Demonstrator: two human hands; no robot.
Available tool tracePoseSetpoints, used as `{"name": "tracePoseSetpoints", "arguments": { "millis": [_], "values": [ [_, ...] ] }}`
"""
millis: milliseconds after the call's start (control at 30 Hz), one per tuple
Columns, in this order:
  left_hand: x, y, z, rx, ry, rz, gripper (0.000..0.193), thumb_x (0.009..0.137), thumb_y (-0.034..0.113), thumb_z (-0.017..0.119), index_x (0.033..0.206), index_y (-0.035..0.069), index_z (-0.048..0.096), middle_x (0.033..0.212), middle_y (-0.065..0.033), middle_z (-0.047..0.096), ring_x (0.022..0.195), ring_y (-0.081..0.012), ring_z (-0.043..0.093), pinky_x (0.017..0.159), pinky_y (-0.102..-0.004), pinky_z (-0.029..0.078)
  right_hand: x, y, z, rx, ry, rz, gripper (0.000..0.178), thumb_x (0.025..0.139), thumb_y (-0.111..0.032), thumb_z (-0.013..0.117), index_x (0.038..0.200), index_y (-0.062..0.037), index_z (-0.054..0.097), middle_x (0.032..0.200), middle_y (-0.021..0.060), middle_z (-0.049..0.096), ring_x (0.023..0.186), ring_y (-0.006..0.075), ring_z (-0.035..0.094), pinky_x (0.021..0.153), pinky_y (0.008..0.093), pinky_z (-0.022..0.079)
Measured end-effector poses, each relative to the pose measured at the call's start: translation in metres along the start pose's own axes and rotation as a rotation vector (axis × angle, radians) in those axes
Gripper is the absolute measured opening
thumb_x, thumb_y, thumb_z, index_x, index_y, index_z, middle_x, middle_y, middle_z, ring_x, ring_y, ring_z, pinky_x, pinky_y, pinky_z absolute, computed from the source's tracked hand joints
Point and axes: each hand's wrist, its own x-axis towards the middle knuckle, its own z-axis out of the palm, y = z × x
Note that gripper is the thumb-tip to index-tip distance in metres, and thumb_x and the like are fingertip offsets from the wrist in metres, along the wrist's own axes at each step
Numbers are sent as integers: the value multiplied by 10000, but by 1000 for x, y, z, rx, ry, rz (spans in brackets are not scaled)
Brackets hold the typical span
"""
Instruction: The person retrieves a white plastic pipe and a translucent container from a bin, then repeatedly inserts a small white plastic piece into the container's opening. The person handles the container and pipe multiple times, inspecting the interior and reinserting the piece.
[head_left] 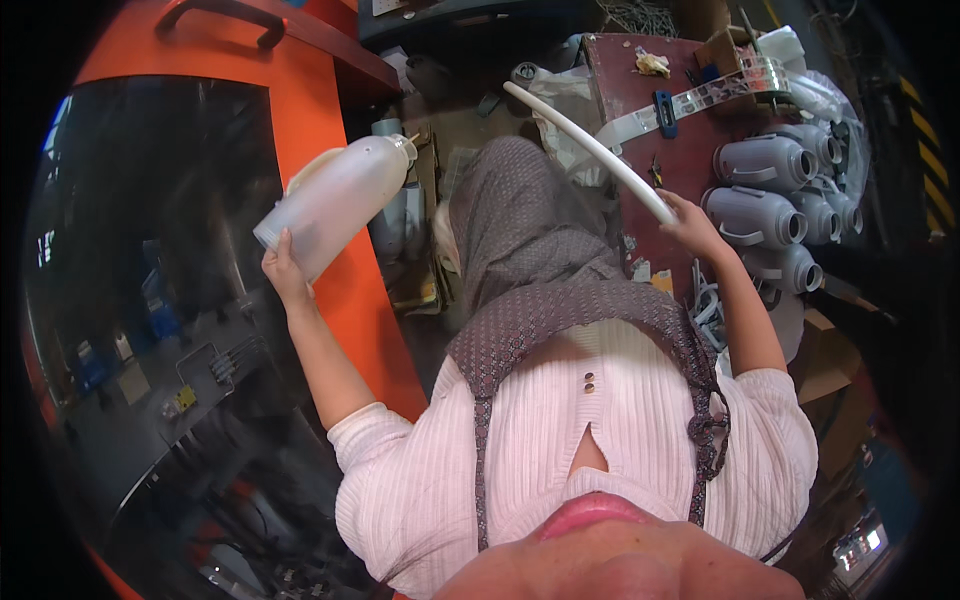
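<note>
In my left hand (288, 272) is a pale, translucent plastic flask casing (345, 195) with a side handle. My fingers grip its wide, ribbed end, while the narrower neck points up and to the right, with a small yellowish piece sticking out near it. A long, smooth white rod (590, 145), slightly curved, is held by its near end in my right hand (692, 228). Its far end reaches forward and left over the floor beside the dark red table (625, 75). The two held things are apart.
To my left stands an orange machine door (300, 110) with a dark window (170, 200). Several grey flask casings (765, 163) are stacked on the table at the right, near a strip of clear labels (700, 98) and a blue tool (664, 113). Cardboard (825, 360) lies at right.
</note>
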Motion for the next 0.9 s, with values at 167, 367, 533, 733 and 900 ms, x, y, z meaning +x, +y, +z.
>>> {"name": "tracePoseSetpoints", "arguments": {
  "millis": [167,367,533,733,900],
  "values": [
    [33,14,43,408,-51,259,268,980,160,621,1062,-82,704,946,-35,705,848,-107,621,771,-285,500,37,-18,-13,-144,-17,29,687,758,-47,692,1424,-53,525,1219,224,673,1113,233,663,958,348,483],
    [121,14,114,635,-181,259,300,948,222,649,1017,-62,718,832,-129,725,796,-144,661,753,-297,504,46,-1,3,83,9,58,684,745,-72,752,1396,-36,545,1193,211,682,1064,306,684,925,367,508],
    [221,-35,161,696,-456,141,291,936,230,636,904,-54,693,735,-153,695,663,-186,680,634,-341,525,94,-9,6,27,-69,189,700,749,-98,763,1413,-72,540,1184,204,688,1053,299,685,918,371,514],
    [335,-137,242,793,-740,-172,334,892,285,648,830,-42,673,773,-203,716,646,-283,717,652,-424,560,207,-82,13,-346,-196,444,612,736,-162,675,1347,-162,626,1198,170,694,1092,325,675,929,431,533],
    [372,-153,302,1012,-1056,211,334,891,353,637,869,27,705,849,-237,693,867,-439,665,761,-512,513,225,-153,25,-329,-219,676,576,751,-166,665,1326,-198,649,1213,136,694,1120,320,661,952,436,526]
  ]
}}
